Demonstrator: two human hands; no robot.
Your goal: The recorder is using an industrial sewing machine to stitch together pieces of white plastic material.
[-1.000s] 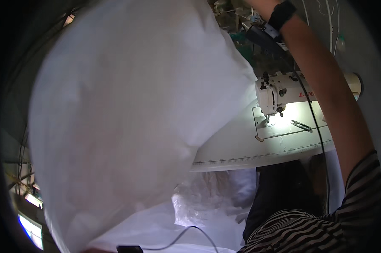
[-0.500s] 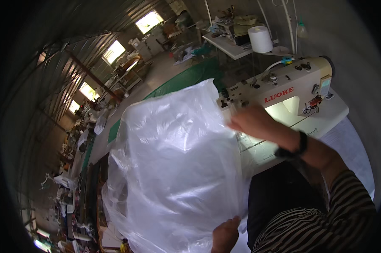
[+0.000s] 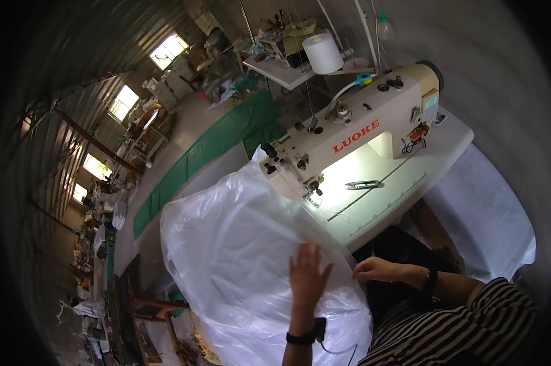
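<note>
Workshop sewing table (image 3: 449, 137) under lamp light, white sheet (image 3: 239, 244) spread at its left end

Fingers apart, the left hand (image 3: 308, 276) lies over the sheet, its back to the camera and closed on nothing. The right hand (image 3: 378, 269) is beside the sheet's right edge with its fingers curled; whether they pinch that edge cannot be told from here.

The sheet, thin and shiny, bulges loosely in front of the person, its upper corner just beside the head of the sewing machine (image 3: 373, 110). Whether any of it is under the presser foot is hidden. Judging by the hands, the step is laying the sheet out and settling it. The next move would seem to call for flattening the folds and getting a firm hold of an edge, so that it meets the needle straight; slippery material like this could slide or pucker.

Farther out, small snips (image 3: 364, 185) lie on the lit bed, a white thread cone (image 3: 323, 55) stands behind the machine, and green cloth (image 3: 202, 158) stretches along the floor.
</note>
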